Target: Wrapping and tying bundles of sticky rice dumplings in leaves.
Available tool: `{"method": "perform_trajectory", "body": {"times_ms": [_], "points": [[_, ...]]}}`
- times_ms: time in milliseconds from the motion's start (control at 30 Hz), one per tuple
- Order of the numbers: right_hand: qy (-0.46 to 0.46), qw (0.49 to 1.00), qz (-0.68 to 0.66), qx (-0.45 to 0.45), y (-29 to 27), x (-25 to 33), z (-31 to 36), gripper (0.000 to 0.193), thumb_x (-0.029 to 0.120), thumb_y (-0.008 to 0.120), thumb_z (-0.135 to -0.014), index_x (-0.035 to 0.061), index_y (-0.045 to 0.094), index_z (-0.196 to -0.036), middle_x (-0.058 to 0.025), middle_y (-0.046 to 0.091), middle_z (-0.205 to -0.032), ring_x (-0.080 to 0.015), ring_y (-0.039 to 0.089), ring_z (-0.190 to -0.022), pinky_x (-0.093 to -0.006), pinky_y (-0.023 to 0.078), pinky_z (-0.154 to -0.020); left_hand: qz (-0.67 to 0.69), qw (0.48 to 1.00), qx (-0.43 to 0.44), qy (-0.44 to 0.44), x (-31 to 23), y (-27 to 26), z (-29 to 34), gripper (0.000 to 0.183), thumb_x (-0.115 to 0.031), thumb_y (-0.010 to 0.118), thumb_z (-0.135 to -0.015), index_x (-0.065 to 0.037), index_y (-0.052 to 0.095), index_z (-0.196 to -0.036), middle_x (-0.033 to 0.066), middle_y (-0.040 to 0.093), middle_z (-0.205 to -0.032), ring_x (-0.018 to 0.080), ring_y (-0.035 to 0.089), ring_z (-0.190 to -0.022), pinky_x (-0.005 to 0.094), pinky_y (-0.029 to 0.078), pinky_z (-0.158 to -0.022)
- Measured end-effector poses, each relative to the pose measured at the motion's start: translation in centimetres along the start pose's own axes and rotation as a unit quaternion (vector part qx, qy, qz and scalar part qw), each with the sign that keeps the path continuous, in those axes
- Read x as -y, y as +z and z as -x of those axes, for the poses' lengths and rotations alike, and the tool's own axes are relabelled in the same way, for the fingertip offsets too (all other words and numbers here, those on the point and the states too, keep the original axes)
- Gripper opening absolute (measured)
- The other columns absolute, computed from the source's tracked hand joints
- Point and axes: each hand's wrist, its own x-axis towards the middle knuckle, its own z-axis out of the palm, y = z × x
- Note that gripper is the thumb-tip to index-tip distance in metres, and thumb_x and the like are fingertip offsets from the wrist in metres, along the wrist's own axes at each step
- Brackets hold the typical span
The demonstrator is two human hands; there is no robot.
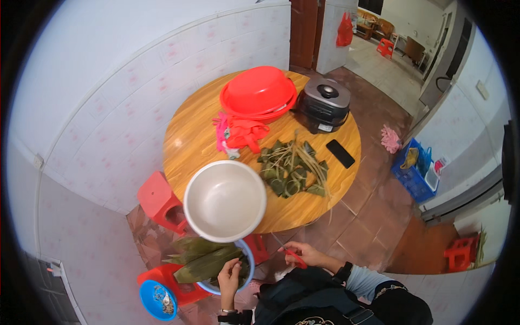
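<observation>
My right hand (304, 254) is closed around the red handles of a pair of scissors (295, 257), just off the table's near edge; the thin blades point up and left. Lower left, my left hand (228, 276) has its fingers pinched together against long green leaves (208, 262). Whether a leaf is between those fingertips is hard to make out. The leaves lie across a light blue basin (250, 271) and stick out past its left rim. Leaf-wrapped dumplings (290, 176) with straw-coloured ties lie heaped on the round wooden table (187, 132).
A large pale basin (225, 200) stands at the table's near edge. Behind are red basins (257, 92), a red bag (246, 132), a rice cooker (323, 105) and a phone (340, 154). Red stools (157, 195) and a small blue bowl (157, 300) are at left; a blue crate (414, 173) sits right.
</observation>
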Motion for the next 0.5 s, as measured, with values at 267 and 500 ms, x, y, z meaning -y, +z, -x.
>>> {"method": "perform_trajectory", "body": {"times_ms": [267, 500], "points": [[-0.044, 0.998, -0.025, -0.042, -15.8, 3.5, 4.0, 0.036, 0.02, 0.062, -0.088, 0.0061, 0.051, -0.119, -0.0025, 0.06, -0.08, -0.0086, 0.057, -0.066, -0.0225, 0.047, -0.059, -0.038, 0.993, 0.085, 0.073, -5.1, 17.8, -4.3, 0.022, -0.016, 0.054, -0.091, -0.002, 0.064, -0.105, 0.008, 0.067, -0.094, 0.013, 0.062, -0.082, 0.0244, 0.048, -0.072], [-0.018, 0.991, -0.02, -0.134, -21.2, 5.9, 7.6, 0.038, 0.022, 0.06, -0.089, 0.0031, 0.048, -0.12, -0.0041, 0.059, -0.083, -0.0101, 0.057, -0.069, -0.0221, 0.047, -0.06, 0.049, 0.987, 0.15, 0.027, -12.1, 27.1, -9.9, 0.026, -0.016, 0.051, -0.093, -0.001, 0.06, -0.112, 0.0092, 0.065, -0.103, 0.0149, 0.061, -0.093, 0.0265, 0.049, -0.079]]}}
